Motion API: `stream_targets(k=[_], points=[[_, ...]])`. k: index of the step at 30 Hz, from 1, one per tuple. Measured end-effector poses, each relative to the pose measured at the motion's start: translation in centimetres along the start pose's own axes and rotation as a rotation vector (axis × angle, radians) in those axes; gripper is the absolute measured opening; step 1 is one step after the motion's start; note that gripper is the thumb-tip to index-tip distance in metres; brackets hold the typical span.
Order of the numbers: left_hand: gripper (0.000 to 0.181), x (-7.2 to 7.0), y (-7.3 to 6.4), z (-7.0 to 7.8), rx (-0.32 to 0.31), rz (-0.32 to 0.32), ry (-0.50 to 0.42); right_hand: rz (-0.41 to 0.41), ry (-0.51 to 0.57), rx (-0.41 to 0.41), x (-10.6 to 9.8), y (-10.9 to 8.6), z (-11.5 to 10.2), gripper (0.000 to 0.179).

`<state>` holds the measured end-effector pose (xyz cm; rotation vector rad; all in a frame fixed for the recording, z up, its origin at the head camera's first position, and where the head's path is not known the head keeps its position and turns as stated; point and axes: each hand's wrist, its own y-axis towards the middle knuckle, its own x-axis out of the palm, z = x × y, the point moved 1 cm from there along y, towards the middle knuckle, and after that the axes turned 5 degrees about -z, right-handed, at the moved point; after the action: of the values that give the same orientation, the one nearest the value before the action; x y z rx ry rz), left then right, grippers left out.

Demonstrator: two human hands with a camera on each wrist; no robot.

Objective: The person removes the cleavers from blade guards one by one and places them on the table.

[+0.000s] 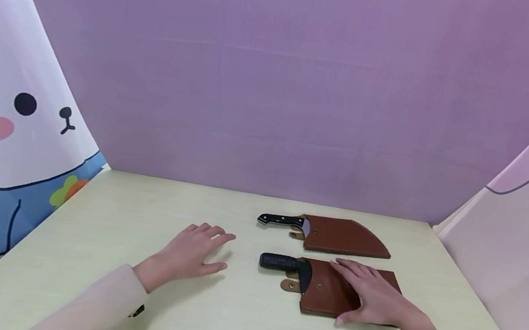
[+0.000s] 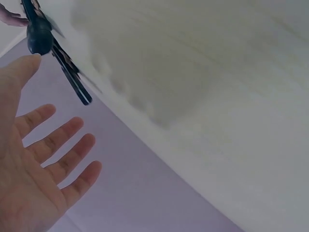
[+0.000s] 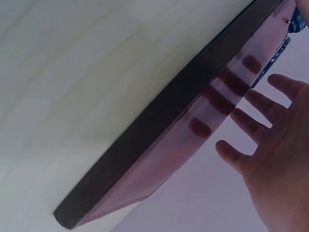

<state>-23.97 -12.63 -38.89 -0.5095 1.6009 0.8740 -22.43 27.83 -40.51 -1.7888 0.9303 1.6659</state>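
Two cleavers in brown leather sheaths lie on the table, one behind the other, handles to the left. The nearer cleaver [image 1: 278, 262] has a ridged black handle and a squarish sheath [image 1: 324, 298] with a loose snap strap [image 1: 291, 285]. Over that sheath spreads my right hand [image 1: 375, 296], fingers extended; the right wrist view shows a gap between the fingertips [image 3: 229, 152] and the leather [image 3: 169, 150]. The farther cleaver [image 1: 282, 221] has a riveted black handle and a curved-tip sheath [image 1: 347, 237]. My left hand [image 1: 190, 253] hovers left of the handles, fingers spread, holding nothing.
The pale wood-grain table [image 1: 233, 328] meets a purple cloth backdrop [image 1: 274, 88] behind the cleavers. At the left stands a panel with a cartoon animal [image 1: 0, 152], and another pale panel [image 1: 524, 249] closes the right side.
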Motion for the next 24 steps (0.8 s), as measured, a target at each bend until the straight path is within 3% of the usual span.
stream_targets(k=[6,24], points=[[0.055,0.1,1.1,1.2,0.042,0.000,-0.009,-0.037,0.005,0.007,0.1,0.2,0.0,0.108],[0.062,1.5,3.7,4.2,0.010,-0.150,-0.042,-0.121,0.061,0.046,0.1,0.4,0.3,0.109]])
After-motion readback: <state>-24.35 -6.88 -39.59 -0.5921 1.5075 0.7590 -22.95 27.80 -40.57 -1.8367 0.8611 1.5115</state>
